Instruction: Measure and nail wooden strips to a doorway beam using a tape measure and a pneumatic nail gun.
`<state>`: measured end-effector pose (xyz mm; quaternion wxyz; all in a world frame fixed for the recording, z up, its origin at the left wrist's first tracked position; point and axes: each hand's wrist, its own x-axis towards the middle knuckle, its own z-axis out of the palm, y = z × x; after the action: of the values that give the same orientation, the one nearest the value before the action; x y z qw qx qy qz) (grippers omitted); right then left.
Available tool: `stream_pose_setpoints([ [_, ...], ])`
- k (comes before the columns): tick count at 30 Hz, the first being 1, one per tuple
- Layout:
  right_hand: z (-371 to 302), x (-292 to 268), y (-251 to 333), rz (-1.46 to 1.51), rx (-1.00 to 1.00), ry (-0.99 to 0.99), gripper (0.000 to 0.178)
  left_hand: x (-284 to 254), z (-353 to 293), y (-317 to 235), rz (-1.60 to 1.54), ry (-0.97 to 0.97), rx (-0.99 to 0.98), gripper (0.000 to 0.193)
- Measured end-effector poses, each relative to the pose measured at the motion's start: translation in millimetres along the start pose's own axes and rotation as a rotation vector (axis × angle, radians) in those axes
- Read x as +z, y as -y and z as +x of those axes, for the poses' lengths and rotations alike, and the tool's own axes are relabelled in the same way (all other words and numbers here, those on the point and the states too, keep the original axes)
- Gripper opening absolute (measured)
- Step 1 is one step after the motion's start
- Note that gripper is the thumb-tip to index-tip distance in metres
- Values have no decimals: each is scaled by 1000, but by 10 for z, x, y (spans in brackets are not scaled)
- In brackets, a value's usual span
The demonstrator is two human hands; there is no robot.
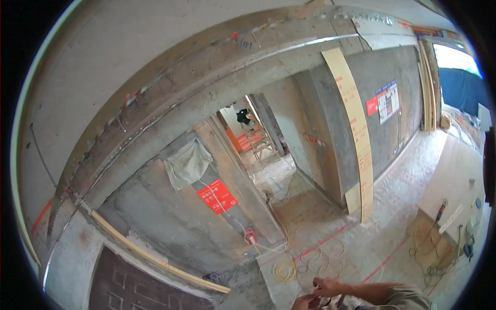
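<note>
Both hands low at frame's bottom edge: right hand [326, 287] curled, pinching thin wire [316, 298]; left hand [305, 303] half cut off, grip unclear. Yellow cable coil [285, 269] on floor [361, 243] just beyond, left of hands.

Signs and posters on bare concrete walls

Red rectangular sign [217, 196] on left wall, below hanging cloth. Small red sign [372, 106] beside blue-white poster [388, 101] on right wall. Tall tan printed board [355, 129] leaning at wall corner. Orange signs [245, 140] through doorway.
</note>
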<state>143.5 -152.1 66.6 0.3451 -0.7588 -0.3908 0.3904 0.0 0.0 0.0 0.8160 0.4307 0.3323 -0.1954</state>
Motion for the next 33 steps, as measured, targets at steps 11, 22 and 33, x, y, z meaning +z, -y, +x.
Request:
stream_pose_setpoints([
  [11, -834, -1415, 60, -371, -37, -63, 48, 1836, -88, -743, -139, -47, 221, 31],
  [22, -2552, -2588, -1248, -886, 278, -305, 28, -1894, -2166, -1647, -753, -514, 970, 6],
  [33, -2457, -3975, -1198, -1205, -144, -638, 6, -1902, -3978, -2842, -662, -950, 1502, 31],
])
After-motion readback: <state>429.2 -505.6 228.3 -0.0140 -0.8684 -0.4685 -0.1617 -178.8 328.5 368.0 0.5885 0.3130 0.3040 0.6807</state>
